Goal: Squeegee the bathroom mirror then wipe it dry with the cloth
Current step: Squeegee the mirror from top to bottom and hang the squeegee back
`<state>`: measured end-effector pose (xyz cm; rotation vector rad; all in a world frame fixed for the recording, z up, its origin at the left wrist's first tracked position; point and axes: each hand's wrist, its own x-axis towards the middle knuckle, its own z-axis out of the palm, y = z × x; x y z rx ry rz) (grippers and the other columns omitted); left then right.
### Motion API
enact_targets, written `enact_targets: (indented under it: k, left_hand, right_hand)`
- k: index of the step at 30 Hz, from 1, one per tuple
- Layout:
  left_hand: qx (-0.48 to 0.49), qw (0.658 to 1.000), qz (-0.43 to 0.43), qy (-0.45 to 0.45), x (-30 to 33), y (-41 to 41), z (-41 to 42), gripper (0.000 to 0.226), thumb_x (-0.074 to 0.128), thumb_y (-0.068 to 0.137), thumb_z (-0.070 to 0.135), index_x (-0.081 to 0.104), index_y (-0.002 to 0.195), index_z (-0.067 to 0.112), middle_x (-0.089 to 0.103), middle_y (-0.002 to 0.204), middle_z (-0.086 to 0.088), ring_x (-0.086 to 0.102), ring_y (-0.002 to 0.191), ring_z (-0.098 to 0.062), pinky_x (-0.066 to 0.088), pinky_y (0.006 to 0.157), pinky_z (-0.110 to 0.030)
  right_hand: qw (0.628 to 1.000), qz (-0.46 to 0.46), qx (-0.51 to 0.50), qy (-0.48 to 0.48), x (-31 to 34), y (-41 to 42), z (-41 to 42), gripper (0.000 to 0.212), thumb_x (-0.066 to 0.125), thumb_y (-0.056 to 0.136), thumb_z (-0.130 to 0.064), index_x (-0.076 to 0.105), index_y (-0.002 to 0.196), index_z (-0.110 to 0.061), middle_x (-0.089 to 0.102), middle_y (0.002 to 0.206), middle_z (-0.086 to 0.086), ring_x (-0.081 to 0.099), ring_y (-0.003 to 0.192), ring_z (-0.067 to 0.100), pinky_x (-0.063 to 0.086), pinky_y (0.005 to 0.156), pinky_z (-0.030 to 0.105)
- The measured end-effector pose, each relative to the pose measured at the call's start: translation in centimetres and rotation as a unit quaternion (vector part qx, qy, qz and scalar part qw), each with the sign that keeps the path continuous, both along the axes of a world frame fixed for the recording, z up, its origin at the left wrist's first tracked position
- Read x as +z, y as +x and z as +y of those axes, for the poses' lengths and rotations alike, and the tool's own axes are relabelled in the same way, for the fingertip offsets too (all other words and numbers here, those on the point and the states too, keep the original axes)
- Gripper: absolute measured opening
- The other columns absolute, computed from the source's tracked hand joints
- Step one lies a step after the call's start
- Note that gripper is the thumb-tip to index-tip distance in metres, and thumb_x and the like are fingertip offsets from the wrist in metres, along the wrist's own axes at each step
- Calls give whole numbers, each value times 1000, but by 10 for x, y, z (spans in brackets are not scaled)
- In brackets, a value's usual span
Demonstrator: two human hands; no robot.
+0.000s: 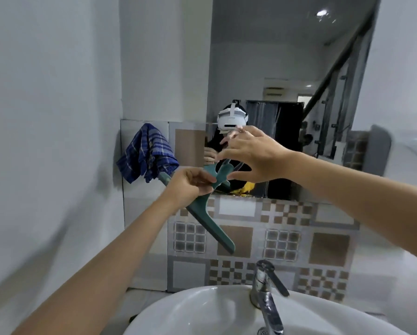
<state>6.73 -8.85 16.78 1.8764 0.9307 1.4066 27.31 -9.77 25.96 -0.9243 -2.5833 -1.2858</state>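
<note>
The mirror (275, 68) hangs on the wall above a band of patterned tiles. My left hand (188, 184) grips a teal squeegee (209, 221) near the join of blade and handle, the long blade slanting down to the right in front of the tiles. The squeegee's short handle points up toward my right hand (253, 153), which is spread open just beside it, fingers apart, not clearly touching. A blue checked cloth (145, 153) hangs on the wall left of the mirror, behind the blade's upper end.
A white washbasin (197, 313) sits below with a chrome tap (266, 286) at its back. White walls close in on the left and right. The mirror reflects a person wearing a white headset and a dark doorway.
</note>
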Motion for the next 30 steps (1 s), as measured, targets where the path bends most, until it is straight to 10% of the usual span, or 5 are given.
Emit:
enact_targets:
  k: [3, 6, 18, 23, 30]
  left_hand:
    - [-42, 999, 27, 21, 23, 15, -3, 38, 70, 71, -11, 73, 66, 26, 73, 73, 10, 68, 77, -10, 55, 81, -24]
    - [-61, 994, 75, 55, 48, 28, -6, 26, 71, 72, -7, 73, 76, 19, 74, 82, 1, 69, 81, -16, 55, 84, -27]
    - [223, 905, 169, 321, 108, 14, 48, 43, 74, 74, 10, 56, 113, 15, 56, 112, 0, 55, 105, -21, 44, 93, -30]
    - [279, 877, 290, 262, 128, 2, 87, 93, 75, 72, 37, 18, 145, 26, 13, 155, -6, 16, 139, -33, 26, 110, -49]
    - [326, 835, 398, 195, 143, -6, 123, 118, 74, 67, 51, -17, 142, 44, -19, 155, -10, -7, 142, -38, 16, 112, -61]
  right_hand:
    - [1000, 3, 16, -17, 14, 24, -12, 46, 50, 88, -57, 45, 126, -33, 59, 99, 2, 59, 81, 21, 33, 59, 21]
    - [1000, 1, 17, -14, 22, 43, -22, 37, 56, 88, -53, 53, 121, -35, 57, 99, 4, 50, 68, 15, 17, 48, 14]
    - [976, 176, -82, 100, 136, 95, -28, 45, 50, 81, -60, 63, 119, -41, 41, 90, -4, 44, 63, 14, 33, 58, 28]
    - [952, 246, -37, 177, 208, 73, -11, 32, 60, 86, -49, 63, 117, -42, 49, 92, 0, 51, 75, 20, 34, 68, 30]
    - [941, 264, 3, 211, 271, 34, 19, 32, 60, 86, -49, 63, 117, -41, 51, 97, -1, 54, 89, 21, 33, 70, 31]
